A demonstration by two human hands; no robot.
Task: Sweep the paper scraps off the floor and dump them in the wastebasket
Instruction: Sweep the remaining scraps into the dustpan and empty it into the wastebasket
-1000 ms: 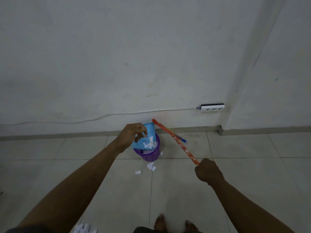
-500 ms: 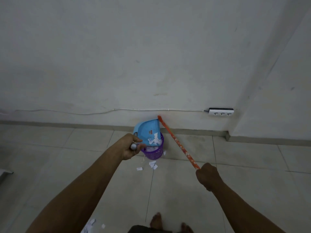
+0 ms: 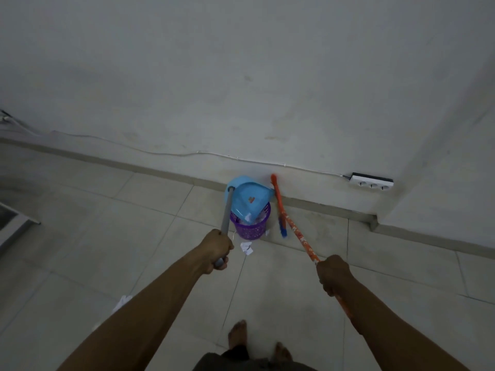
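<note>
Off-white plaster wall (image 3: 241, 76) fills the 12 o'clock half. Pale tiled floor (image 3: 107, 236) takes the 6 o'clock half, and a grey skirting runs between them.

Both bare forearms reach in from 6 o'clock. Two bare feet (image 3: 237, 334) show at the bottom edge.

Long broom with an orange patterned stick (image 3: 300, 236) slants from 5 o'clock up to the skirting. Its orange head and blue bristles (image 3: 282, 227) are just beside the basket, at its 3 o'clock. Right grip (image 3: 333, 274) is fisted round the stick.

Light blue plastic dustpan (image 3: 249, 202) has a long grey handle (image 3: 227, 210). It is tipped over the basket with its mouth down in the basket opening. Left grip (image 3: 217, 249) is curled round the handle's lower end, at the basket's 7 o'clock.

Small round purple perforated plastic wastebasket (image 3: 250, 230) stands on the floor near the skirting, about mid-frame. White paper scraps (image 3: 247, 217) show at the pan lip inside the basket.

White three-socket power strip (image 3: 371, 182) is on the wall at 2 o'clock of the basket. A thin white cable (image 3: 187, 153) runs from it toward 9 o'clock.

A few loose white paper bits (image 3: 246, 248) lie on the floor at the basket's 6 o'clock. One more sits at its 4 o'clock, touching the base. A white patch (image 3: 123, 301) sits by the left forearm, partly hidden.
</note>
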